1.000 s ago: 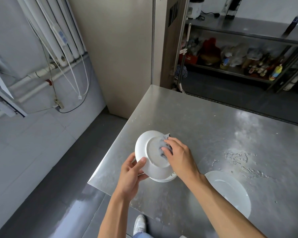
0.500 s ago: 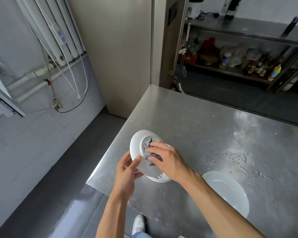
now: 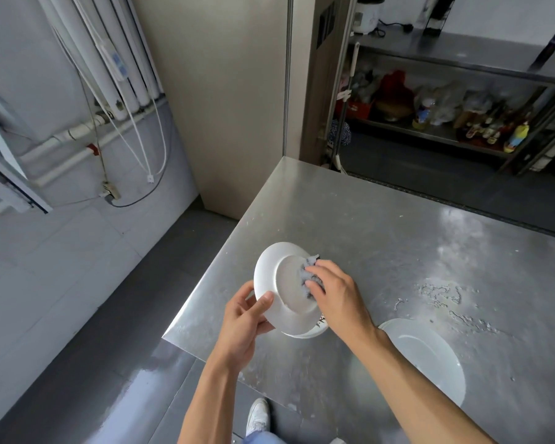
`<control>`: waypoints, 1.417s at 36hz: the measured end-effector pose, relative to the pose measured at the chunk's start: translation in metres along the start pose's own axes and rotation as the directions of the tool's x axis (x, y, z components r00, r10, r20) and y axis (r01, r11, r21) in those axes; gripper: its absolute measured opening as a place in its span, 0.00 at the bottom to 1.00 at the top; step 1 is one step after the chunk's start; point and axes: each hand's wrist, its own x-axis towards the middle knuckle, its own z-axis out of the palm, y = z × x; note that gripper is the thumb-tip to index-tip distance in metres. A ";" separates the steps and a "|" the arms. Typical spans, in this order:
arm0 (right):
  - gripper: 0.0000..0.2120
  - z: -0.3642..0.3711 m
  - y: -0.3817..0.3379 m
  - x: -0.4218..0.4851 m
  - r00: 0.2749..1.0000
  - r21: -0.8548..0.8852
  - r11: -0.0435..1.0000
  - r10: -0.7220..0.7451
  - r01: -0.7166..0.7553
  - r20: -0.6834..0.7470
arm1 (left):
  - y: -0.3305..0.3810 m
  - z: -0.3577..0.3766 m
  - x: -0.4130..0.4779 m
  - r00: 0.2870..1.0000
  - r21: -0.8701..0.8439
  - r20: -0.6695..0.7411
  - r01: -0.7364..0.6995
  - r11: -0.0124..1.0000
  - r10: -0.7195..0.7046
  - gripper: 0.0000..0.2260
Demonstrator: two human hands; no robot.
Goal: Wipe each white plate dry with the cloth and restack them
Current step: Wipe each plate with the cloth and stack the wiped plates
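Wiping step, mid-plate. Left hand (image 3: 242, 322) pinches the rim of a white plate (image 3: 269, 270), thumb on the near face and fingers curled behind. The plate is tilted up, underside to camera, above the tabletop (image 3: 366, 225) near its left front corner. Right hand (image 3: 337, 296) has fingers curled over a bunched grey cloth (image 3: 306, 275), pressing it on the plate's base ring. Another dish (image 3: 318, 326) sits just below, mostly hidden. A second white plate (image 3: 430, 354) lies flat by the front edge, well apart; water spots (image 3: 439, 291) are beyond it. Next likely: finish the underside, check the other face, set the plate down on a stack, keeping a firm rim grip.
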 end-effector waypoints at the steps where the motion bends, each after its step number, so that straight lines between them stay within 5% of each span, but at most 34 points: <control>1: 0.14 -0.001 -0.003 0.003 1.000 0.007 1.000 0.000 0.000 -0.022 | 0.002 0.003 -0.001 1.000 0.013 0.012 -0.006 1.000 0.006 0.15; 8: 0.14 0.000 -0.021 0.010 0.989 0.085 0.987 -0.136 0.140 -0.051 | 0.003 0.009 -0.001 0.999 0.074 0.016 -0.034 0.997 0.033 0.09; 14: 0.14 0.004 -0.032 0.003 0.966 0.155 0.957 -0.227 0.244 -0.123 | 0.001 0.013 0.003 0.995 -0.034 -0.099 -0.013 0.999 0.010 0.08; 24: 0.14 0.017 -0.039 -0.018 0.907 0.057 0.911 -0.412 0.409 0.087 | 0.006 0.004 0.009 0.969 -0.277 -0.248 -0.069 0.958 -0.002 0.10; 30: 0.13 0.016 -0.011 -0.027 0.971 0.052 0.970 -0.237 0.237 0.001 | 0.004 -0.010 0.007 0.963 -0.278 -0.268 -0.056 0.959 -0.022 0.09; 39: 0.12 -0.001 0.005 -0.012 0.986 0.122 0.990 0.080 -0.063 -0.144 | 0.005 -0.019 0.000 0.997 -0.100 -0.074 -0.013 0.995 0.006 0.08; 51: 0.13 -0.009 -0.025 0.014 0.993 0.192 0.981 0.031 -0.009 -0.112 | 0.004 -0.013 -0.013 0.994 0.163 0.110 -0.020 0.986 0.002 0.16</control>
